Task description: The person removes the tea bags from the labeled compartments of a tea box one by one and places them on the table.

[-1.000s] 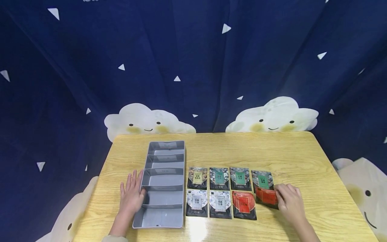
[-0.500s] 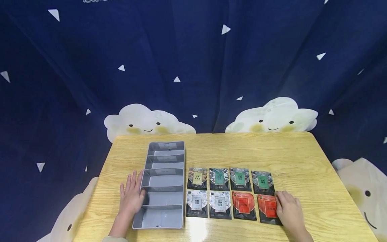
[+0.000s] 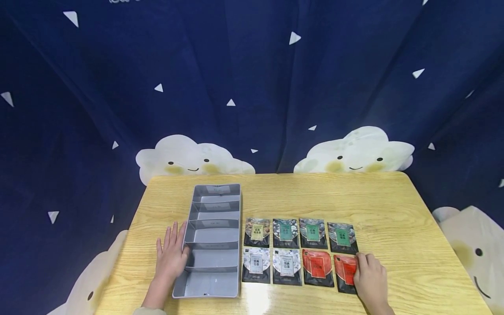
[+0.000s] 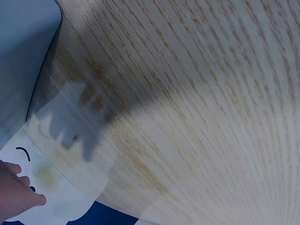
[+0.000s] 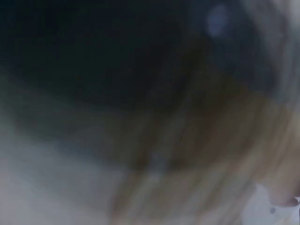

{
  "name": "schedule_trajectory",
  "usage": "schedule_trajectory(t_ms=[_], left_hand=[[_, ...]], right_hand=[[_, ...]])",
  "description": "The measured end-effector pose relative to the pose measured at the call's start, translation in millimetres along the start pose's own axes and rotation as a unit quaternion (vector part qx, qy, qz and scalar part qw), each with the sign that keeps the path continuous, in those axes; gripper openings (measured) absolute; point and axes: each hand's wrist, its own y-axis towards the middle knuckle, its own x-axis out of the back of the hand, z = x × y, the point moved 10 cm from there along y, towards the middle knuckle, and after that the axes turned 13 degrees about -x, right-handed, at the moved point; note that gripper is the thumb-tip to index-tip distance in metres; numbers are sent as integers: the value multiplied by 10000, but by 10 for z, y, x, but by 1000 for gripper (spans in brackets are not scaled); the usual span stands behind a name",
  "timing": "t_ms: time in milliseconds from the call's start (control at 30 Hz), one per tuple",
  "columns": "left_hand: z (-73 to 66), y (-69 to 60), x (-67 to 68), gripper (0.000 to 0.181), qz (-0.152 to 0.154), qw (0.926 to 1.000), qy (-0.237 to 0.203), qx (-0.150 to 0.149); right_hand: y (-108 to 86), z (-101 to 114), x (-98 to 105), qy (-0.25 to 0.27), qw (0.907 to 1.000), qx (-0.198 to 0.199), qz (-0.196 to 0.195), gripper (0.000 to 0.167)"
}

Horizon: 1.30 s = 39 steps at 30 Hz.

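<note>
My right hand (image 3: 371,280) holds the right edge of a red-and-black tea sachet (image 3: 345,278), the end one of the front row. The fingers hide part of that sachet, and in the blurred right wrist view only a bit of the hand (image 5: 285,187) shows. My left hand (image 3: 170,258) lies with its fingers extended against the left side of a grey divided tray (image 3: 212,282). In the left wrist view, fingers of that hand (image 4: 18,192) appear at the lower left, near the tray's wall (image 4: 23,61).
Left of the held sachet lie another red sachet (image 3: 317,267) and two white ones, including this white sachet (image 3: 286,267). Behind them runs a row with a yellow-labelled sachet (image 3: 257,232) and three green-labelled sachets, one a green-labelled sachet (image 3: 341,237). A dark blue curtain (image 3: 271,87) hangs behind the table (image 3: 401,210).
The red sachet, tilted up in my right hand a second ago, now lies flat. Since then it has shifted slightly left and toward me, with my right hand moving nearer too. My left hand stays put.
</note>
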Motion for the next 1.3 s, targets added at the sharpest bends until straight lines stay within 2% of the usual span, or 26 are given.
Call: schedule_trajectory(t_ms=[333, 700, 1033, 1200, 1300], left_hand=[[16, -23, 4, 66, 5, 10000, 20, 60], [4, -26, -1, 66, -26, 10000, -49, 77], [-21, 58, -19, 67, -10, 10000, 3, 3], [-18, 49, 13, 67, 12, 9999, 151, 25], [-25, 44, 41, 68, 141, 9998, 158, 59]], right_hand=[[21, 16, -66, -199, 9992, -298, 175, 13], [44, -12, -94, -290, 9973, -550, 401, 14], [167, -15, 153, 35, 9969, -782, 126, 15], [317, 132, 328, 206, 9988, -447, 26, 20], [470, 278, 478, 354, 9992, -161, 43, 27]])
